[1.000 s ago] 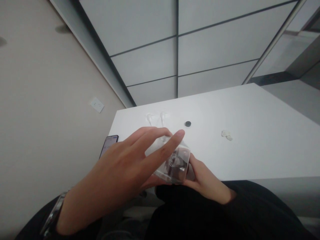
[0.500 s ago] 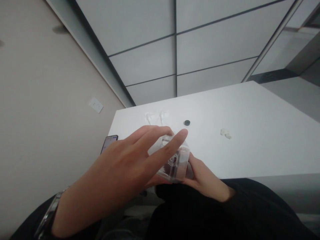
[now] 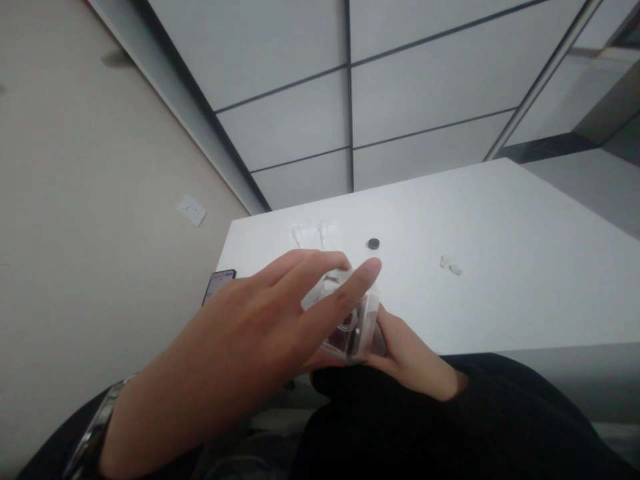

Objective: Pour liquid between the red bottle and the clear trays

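Note:
A clear, boxy plastic container with a ring-shaped feature and something brownish inside is held between my two hands, over the near edge of the table. My left hand lies across its top and left side, with one finger stretched over the clear face and another bent at the far edge. From the right, my right hand grips the container's side, its thumb near the lower edge. Part of the container and most of my right fingers are hidden.
On the white table lie a small dark round disc, a crumpled pale scrap and white earphones. A phone is at the left edge. White panelled doors stand behind.
My left hand has shifted slightly right across the container, and its stretched finger reaches a little farther. The container has tilted slightly; my right hand stays nearly still.

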### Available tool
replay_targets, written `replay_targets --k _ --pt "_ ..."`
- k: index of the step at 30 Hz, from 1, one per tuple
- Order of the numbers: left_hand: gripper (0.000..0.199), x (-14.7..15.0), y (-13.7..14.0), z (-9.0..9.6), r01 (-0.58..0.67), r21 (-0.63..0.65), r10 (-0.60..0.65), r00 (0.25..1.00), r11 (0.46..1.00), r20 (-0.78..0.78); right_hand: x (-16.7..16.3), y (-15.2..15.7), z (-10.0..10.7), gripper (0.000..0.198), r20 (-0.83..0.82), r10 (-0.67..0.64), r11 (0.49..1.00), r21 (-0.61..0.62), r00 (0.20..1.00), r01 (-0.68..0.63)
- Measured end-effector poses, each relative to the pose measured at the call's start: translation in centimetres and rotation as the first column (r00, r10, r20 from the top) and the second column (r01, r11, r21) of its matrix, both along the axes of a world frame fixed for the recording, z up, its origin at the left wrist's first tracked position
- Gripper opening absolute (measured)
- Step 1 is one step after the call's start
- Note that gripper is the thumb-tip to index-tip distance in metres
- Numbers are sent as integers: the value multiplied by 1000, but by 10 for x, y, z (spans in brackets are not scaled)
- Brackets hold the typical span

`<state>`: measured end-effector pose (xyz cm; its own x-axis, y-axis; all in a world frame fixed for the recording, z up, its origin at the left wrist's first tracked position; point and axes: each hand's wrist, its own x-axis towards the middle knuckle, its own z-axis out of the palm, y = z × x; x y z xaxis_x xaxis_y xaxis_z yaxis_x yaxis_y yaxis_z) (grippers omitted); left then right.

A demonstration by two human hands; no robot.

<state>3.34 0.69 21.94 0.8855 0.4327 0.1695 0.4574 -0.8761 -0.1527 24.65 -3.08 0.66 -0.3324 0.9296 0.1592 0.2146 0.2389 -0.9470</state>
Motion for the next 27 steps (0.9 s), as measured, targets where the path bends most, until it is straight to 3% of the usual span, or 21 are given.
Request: replay_targets --k 20,27 --pt "60 5 0 1 12 11 -12 1000 1000 -10 0 0 8 66 -14 14 1000 0 1000 -14" --pt "58 7 1 2 37 -3 -37 999 999 -8 -1 1 16 66 -99 33 998 -51 995 -38"
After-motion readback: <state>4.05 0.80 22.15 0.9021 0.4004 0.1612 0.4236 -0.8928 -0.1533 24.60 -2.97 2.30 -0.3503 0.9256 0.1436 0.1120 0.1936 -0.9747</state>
